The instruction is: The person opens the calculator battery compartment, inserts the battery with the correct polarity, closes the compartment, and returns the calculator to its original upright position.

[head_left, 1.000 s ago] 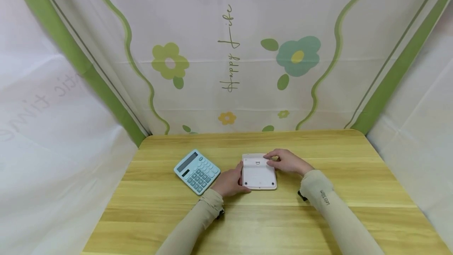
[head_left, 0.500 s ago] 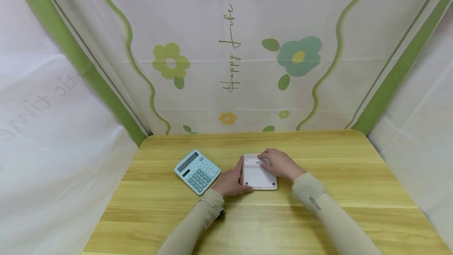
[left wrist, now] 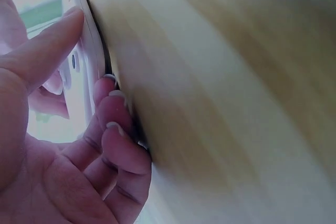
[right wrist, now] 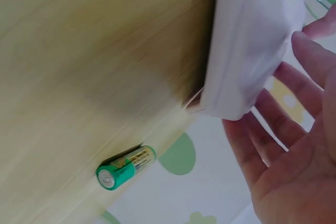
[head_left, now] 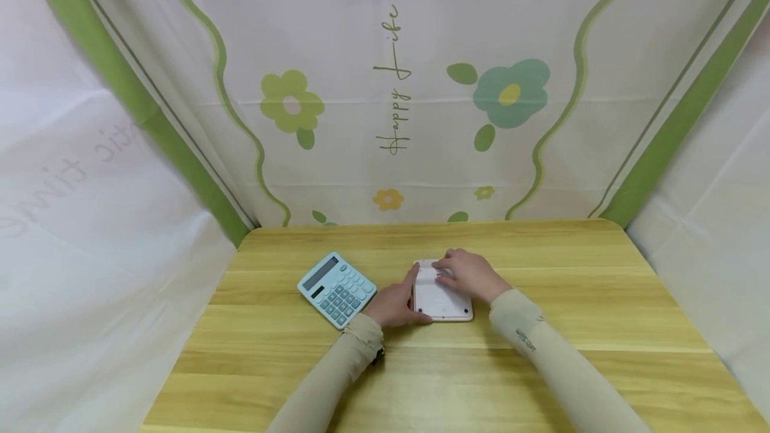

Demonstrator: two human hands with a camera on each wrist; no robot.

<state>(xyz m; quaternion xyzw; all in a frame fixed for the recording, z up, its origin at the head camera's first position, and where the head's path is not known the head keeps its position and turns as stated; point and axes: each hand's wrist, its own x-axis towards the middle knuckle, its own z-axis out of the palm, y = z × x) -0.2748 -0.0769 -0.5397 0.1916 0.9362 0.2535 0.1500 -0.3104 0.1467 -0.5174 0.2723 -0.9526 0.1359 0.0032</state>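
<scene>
A pale pink-white calculator point(head_left: 442, 303) lies on its face, with its back and small dark feet showing. My left hand point(head_left: 394, 305) grips its near left corner; in the left wrist view the thumb point(left wrist: 58, 38) rests on the edge and the other fingers curl at the table side. My right hand point(head_left: 472, 274) is over the far part of the back, covering most of the small slot there. In the right wrist view the thumb point(right wrist: 312, 59) touches the casing, with fairly straight fingers at the far end. A green battery point(right wrist: 126, 167) lies on the table just beyond.
A light blue calculator point(head_left: 338, 291) lies face up and slanted on the wooden table point(head_left: 457, 379), close to my left hand. Behind the table's far edge hangs a flowered white curtain point(head_left: 349, 172), with more white cloth at both sides.
My right hand has moved left across the calculator's back, from its right edge to over the slot. The left hand keeps its grip at the corner. The blue calculator stays put.
</scene>
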